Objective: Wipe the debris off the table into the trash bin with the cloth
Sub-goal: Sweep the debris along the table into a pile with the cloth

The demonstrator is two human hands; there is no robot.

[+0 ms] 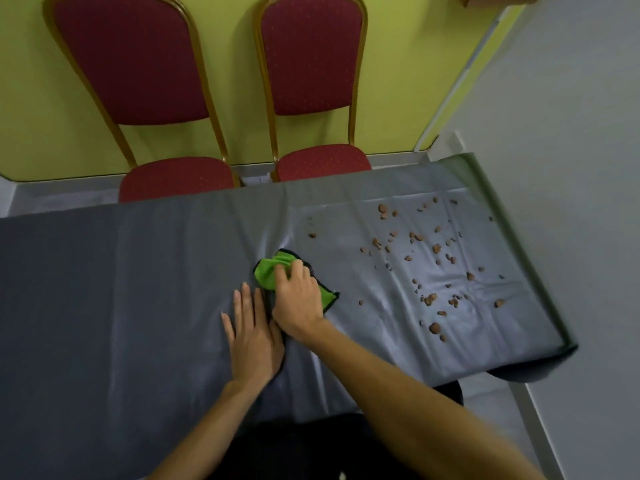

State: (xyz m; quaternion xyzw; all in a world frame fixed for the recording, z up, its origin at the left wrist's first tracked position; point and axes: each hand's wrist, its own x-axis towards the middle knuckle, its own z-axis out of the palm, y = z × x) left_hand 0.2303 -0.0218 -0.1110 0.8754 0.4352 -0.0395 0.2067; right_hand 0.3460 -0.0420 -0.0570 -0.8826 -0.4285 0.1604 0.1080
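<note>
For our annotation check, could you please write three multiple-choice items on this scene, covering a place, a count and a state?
1. The debris lies on which side of the cloth? A left B right C underneath
2. How many chairs stand past the table? A two B one C four
3. The left hand is: A fisted B holding debris C flat, fingers straight
Answers: 1 B, the debris scatters toward the table's right end. 2 A, two red backs show. 3 C, it lies palm down, fingers extended.
</note>
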